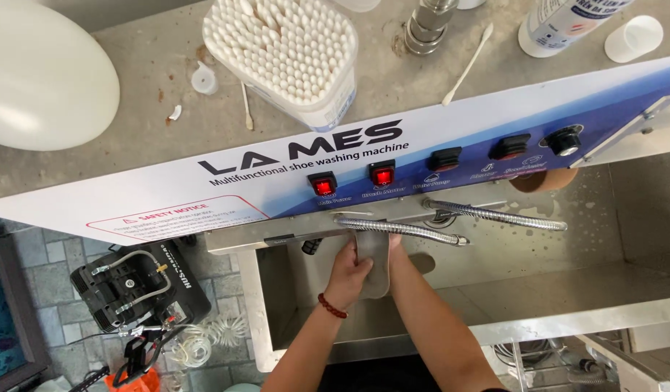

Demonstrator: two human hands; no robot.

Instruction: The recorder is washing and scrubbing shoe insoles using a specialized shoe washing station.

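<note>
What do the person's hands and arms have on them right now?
Both forearms are bare, with no sleeves or gloves in view. The left hand has a bracelet of dark red beads at the wrist. The right hand is mostly hidden; its wrist shows nothing worn.

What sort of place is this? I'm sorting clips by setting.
Likely a shoe-cleaning workshop. Both hands, left hand and right hand, hold a grey insole in a steel sink under flexible hoses, below a switch panel. A tub of cotton swabs sits on the counter.

Bare forearms; a red bead bracelet (333,305) on the left wrist.
</note>
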